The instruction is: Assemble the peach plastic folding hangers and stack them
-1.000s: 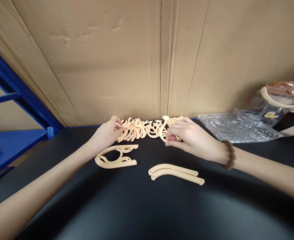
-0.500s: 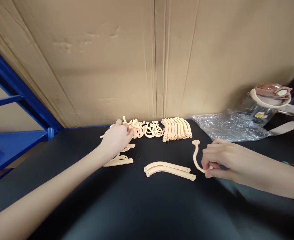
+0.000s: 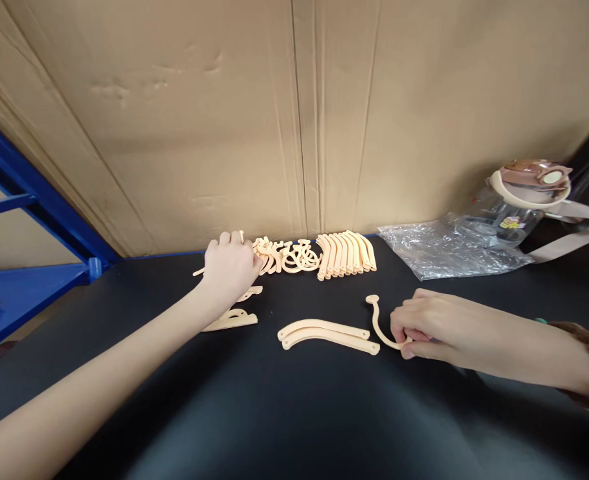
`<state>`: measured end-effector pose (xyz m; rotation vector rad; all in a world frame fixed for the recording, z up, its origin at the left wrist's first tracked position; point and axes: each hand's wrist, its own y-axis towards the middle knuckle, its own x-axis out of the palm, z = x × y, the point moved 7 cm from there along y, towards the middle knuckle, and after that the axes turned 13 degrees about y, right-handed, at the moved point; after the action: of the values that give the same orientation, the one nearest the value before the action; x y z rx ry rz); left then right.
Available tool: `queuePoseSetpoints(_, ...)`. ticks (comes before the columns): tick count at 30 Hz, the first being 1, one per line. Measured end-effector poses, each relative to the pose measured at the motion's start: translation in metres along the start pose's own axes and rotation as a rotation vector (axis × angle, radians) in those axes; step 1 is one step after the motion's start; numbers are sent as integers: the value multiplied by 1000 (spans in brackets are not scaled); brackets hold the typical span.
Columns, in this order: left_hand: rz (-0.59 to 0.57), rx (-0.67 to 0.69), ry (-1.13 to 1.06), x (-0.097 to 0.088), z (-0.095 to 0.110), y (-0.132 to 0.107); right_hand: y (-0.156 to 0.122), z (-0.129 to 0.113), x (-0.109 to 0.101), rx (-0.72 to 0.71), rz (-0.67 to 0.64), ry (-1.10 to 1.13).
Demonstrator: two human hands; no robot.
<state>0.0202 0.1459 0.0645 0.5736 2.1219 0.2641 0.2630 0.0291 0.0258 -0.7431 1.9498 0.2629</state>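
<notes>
My right hand pinches the lower end of a curved cream plastic hook that rests on the black table, just right of two curved cream arms lying side by side. My left hand is curled over the left end of a row of cream plastic parts at the back, fingers closed on pieces I cannot make out. A scrolled cream bracket lies partly hidden under my left wrist. A neat bundle of curved strips sits at the row's right end.
A tall cardboard wall stands right behind the parts. Crumpled clear plastic bag and a clear water bottle with a pink lid lie at the back right. Blue metal shelving borders the left.
My right hand drew a hook out of the row and brought it down to the table beside the two curved arms. My left hand shifted slightly left onto the row's end.
</notes>
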Motion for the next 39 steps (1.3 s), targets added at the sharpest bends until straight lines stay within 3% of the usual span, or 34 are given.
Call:
queuePoseSetpoints(6, 103, -102, 12, -25, -32, -4, 1, 0, -2, 3, -3, 14)
queuePoseSetpoints(9, 127, -124, -306, -41, -40, -20, 2, -3, -8, 23, 41, 74)
queuePoseSetpoints(12, 111, -27, -754, -57, -27, -47, 4, -11, -17, 21, 196, 220)
queuePoseSetpoints(15, 91, 163, -993, -77, -2, -77, 8, -24, -21, -54, 322, 432)
queuePoseSetpoints(17, 69, 275, -1061, -88, 13, -95, 11, -33, -18, -115, 323, 526)
queuePoseSetpoints(20, 48, 384, -1166, -97, 27, -111, 16, -47, -10, -197, 218, 603)
queuePoseSetpoints(22, 58, 432, -1246, -98, 30, -116, 18, -54, -6, -235, 181, 630)
queuePoseSetpoints(28, 30, 541, -1298, -88, 43, -124, 19, -56, 3, -238, 234, 567)
queuePoseSetpoints(33, -83, 479, -1258, -76, 48, -127, 18, -54, 10, -262, 293, 355)
queuePoseSetpoints(39, -83, 375, -1437, -67, 50, -125, 14, -56, 14, -250, 387, 219)
